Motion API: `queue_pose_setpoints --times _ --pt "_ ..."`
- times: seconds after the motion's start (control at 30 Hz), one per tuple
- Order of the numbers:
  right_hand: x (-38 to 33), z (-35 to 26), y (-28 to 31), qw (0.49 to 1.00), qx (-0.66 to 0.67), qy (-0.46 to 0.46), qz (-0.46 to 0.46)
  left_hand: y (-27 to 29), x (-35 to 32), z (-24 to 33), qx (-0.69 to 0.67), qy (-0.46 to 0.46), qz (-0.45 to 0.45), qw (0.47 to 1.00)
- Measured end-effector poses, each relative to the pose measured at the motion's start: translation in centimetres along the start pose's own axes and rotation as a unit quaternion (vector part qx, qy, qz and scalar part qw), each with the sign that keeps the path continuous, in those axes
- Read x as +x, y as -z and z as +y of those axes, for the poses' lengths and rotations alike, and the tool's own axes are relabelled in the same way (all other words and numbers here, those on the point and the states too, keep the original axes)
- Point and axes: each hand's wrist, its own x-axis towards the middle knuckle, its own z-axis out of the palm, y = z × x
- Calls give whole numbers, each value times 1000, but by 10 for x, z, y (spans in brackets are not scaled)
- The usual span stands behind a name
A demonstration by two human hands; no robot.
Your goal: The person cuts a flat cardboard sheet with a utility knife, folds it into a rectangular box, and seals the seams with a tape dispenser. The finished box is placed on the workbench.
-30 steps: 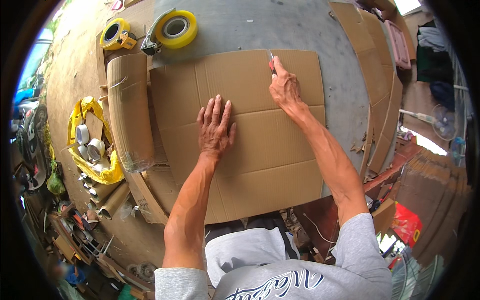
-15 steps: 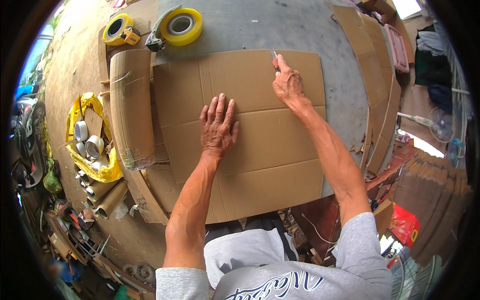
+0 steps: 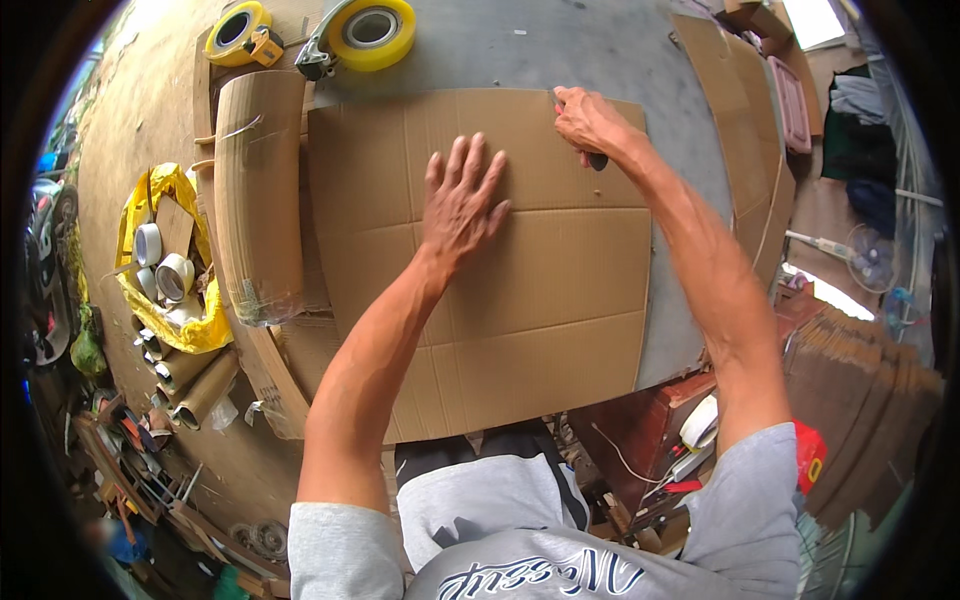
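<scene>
A flattened cardboard sheet point(image 3: 500, 270) lies on the grey worktop point(image 3: 560, 50), its creases running across and down; the left hand point(image 3: 460, 205) rests open on it, fingers spread and palm pressed flat near the upper middle; the right hand point(image 3: 592, 122) is clenched around a small dark-handled cutter point(image 3: 596, 158) at the sheet's far edge, the blade itself too small to make out. To do this well, the flat hand should probably bear down firmly so the sheet does not skid; it seems wise to keep those spread fingers well to the side of the blade's line, and to draw the tool steadily along a crease rather than across open board.

Just left of the sheet lies a rolled cardboard bundle point(image 3: 258, 195); beyond it, at the far edge, sit a yellow tape dispenser point(image 3: 365, 32) and a smaller yellow tape roll point(image 3: 238, 30). Lower left, a yellow bag point(image 3: 170, 300) holds several tape rolls, with bare cardboard tubes point(image 3: 195, 380) beside it; stacked cardboard sheets point(image 3: 860, 400) stand at the right, and the floor about is cluttered.
</scene>
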Motion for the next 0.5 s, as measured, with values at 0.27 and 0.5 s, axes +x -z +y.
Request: queue_pose_setpoints --times 0.27,0.5 --pt "-17 -23 26 926 330 -177 45 -30 60 10 19 33 28 999" --pt "-21 -35 26 906 340 -250 31 -33 59 12 14 34 24 999"
